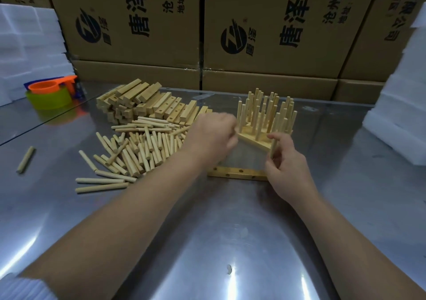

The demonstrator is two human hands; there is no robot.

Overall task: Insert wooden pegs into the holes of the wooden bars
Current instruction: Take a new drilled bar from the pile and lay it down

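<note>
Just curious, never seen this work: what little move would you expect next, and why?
Probably the right hand lowers the pale wooden peg it pinches upright into a hole of the flat wooden bar lying below, whose visible holes stand empty.

Pale matt wooden pegs (pixel 138 152) and bars (pixel 147 103), laid on glossy steel table (pixel 207 230), backed by matt cardboard boxes (pixel 265 22).

light: bright, from above us.
glare: we see white streaks on the steel table (pixel 230 230).
blur: we find the left hand (pixel 214 136) smeared.
edges: our cartons (pixel 276 52) bow outward.
</note>
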